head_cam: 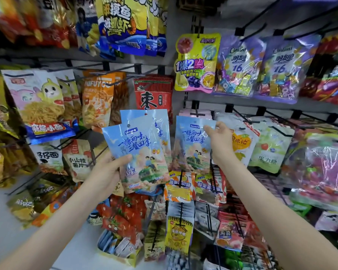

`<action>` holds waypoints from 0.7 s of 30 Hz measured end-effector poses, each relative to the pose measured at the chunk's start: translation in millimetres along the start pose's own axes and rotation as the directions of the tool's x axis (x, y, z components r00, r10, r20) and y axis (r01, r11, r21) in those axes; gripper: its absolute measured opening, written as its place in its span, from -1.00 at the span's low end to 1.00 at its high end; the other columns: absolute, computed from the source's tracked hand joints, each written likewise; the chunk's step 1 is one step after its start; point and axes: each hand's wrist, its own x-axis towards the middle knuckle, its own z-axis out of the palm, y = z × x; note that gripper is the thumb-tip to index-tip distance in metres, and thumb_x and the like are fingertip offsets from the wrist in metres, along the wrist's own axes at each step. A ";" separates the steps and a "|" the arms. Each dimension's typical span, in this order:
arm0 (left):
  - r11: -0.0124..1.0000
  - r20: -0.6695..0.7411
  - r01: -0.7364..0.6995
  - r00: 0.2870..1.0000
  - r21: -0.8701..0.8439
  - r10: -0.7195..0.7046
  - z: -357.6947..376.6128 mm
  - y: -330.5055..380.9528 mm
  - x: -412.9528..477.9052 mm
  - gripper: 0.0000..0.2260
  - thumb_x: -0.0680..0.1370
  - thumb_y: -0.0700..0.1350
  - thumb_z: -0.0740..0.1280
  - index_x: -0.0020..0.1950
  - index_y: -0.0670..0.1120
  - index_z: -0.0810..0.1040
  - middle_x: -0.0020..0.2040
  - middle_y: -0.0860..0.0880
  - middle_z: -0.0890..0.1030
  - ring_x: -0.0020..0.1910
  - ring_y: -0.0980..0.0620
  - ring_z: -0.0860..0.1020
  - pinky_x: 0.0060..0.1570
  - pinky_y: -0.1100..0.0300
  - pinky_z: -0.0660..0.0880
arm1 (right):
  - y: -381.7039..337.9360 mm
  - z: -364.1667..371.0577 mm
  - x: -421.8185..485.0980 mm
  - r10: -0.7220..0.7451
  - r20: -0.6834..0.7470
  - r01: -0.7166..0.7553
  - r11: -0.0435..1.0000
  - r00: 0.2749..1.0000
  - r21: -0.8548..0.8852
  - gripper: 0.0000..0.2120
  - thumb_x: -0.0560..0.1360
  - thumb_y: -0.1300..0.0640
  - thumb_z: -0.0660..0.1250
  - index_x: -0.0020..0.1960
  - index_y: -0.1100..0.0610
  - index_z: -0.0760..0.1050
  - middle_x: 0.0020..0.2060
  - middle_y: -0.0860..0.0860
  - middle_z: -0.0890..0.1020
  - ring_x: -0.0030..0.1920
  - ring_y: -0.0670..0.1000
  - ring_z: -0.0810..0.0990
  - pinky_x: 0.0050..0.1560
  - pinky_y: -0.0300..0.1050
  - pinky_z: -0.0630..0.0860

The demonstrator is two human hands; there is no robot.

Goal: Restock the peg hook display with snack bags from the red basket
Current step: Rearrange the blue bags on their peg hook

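1. Noodle bags (35, 100) with cartoon figures hang at the left edge of the peg display, with an orange bag (98, 98) on the hook just beside them.
2. Left of the display's middle I see the left hand (105, 170). Its thumb lies across the front and its fingers are curled behind a fan of blue snack bags (139, 152). I count at least two, overlapping, upright and tilted slightly left.
3. A red bag (154, 94) hangs behind the fan's top edge.
4. Just right of the fan, and apart from it, a single blue bag (191, 145) with the same print is held upright in front of the middle hooks.
5. The right hand (219, 137) pinches that bag's upper right corner, thumb on the front.
6. The bag's top edge sits just below a black peg hook (197, 114) that carries pink packets. I cannot tell whether the bag is on the hook.
7. Further right hangs a green fruit-candy bag (269, 147), and purple candy bags (240, 65) hang on the row above.
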 end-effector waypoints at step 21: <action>0.998 0.064 0.031 0.998 -0.058 -0.028 -6.6 -24.6 26.9 -0.77 0.51 -0.24 0.33 0.16 -0.12 0.57 0.16 -0.04 0.64 0.07 -0.08 0.59 0.06 0.07 0.49 | 23.2 0.0 -2.0 -0.470 0.129 0.480 0.787 0.873 -0.387 -0.73 0.60 0.28 0.15 0.01 0.04 0.59 -0.05 0.01 0.59 -0.03 -0.04 0.51 -0.04 -0.26 0.38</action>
